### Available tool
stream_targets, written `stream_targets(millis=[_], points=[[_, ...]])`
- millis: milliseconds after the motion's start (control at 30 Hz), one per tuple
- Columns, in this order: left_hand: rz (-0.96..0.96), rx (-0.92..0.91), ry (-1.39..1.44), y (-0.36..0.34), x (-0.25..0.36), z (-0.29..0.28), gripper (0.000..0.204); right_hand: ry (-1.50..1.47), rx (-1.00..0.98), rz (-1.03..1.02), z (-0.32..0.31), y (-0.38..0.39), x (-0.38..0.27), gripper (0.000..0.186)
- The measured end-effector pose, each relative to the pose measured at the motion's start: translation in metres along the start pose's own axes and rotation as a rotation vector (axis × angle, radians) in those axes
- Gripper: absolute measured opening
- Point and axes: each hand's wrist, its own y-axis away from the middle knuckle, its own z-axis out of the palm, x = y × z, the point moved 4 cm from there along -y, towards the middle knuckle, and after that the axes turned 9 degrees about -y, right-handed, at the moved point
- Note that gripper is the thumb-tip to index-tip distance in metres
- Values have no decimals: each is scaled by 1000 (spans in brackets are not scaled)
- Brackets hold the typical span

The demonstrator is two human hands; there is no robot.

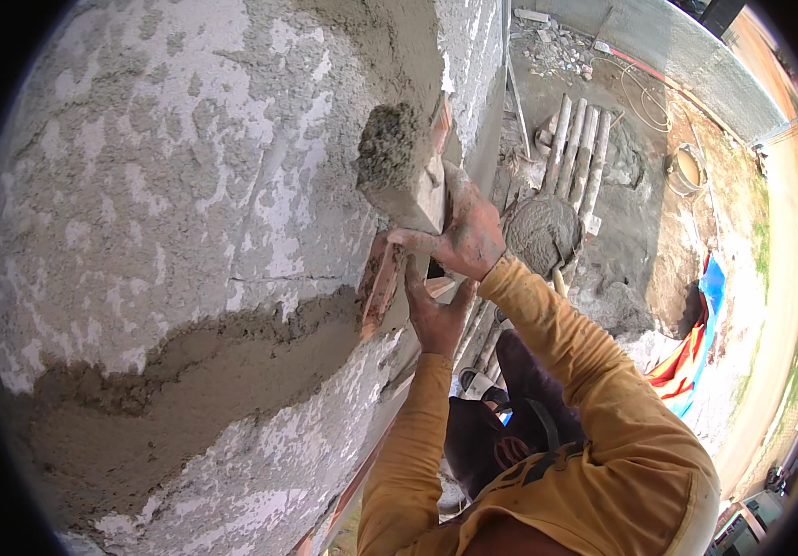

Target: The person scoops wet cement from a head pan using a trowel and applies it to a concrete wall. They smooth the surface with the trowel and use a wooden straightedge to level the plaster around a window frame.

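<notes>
My right hand is closed on a grey-crusted block-shaped tool, probably a float, with a lump of wet mortar on it, held against the wall's edge. Just below, my left hand has its fingers raised, index and thumb apart, beside a reddish wooden strip at that edge; whether it grips anything is unclear. The rough white and grey wall fills the left side, crossed lower down by a band of darker fresh mortar.
Down to the right stand a round pan of mortar and several pale poles on dusty ground. Beyond lie a round container, a hose, a red and blue tarp, rubble and a low boundary wall.
</notes>
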Motion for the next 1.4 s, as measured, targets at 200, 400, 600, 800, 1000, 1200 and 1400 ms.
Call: stream_targets(millis=[200, 400, 600, 800, 1000, 1200, 1400], points=[[120, -23, -96, -9, -83, 64, 40, -141, -156, -73, 31, 21, 32, 105], [139, 146, 63, -32, -75, 73, 49, -377, -344, 51, 56, 106, 199, 111], [123, -41, 202, -37, -88, 89, 47, -229, -254, 207, 126, 136, 286, 90], [417, 210, -109, 7, -76, 47, 53, -205, -106, 204, 113, 104, 347, 85], [753, 703, -783, 150, -166, -71, 52, -88, 170, -11, 50, -4, 398, 98], [23, 1423, -1189, 224, -204, -161, 54, -25, 191, -53, 34, -71, 374, 100], [-154, 1468, -1048, 235, -234, -201, 65, 102, 186, -112, 40, -107, 379, 103]])
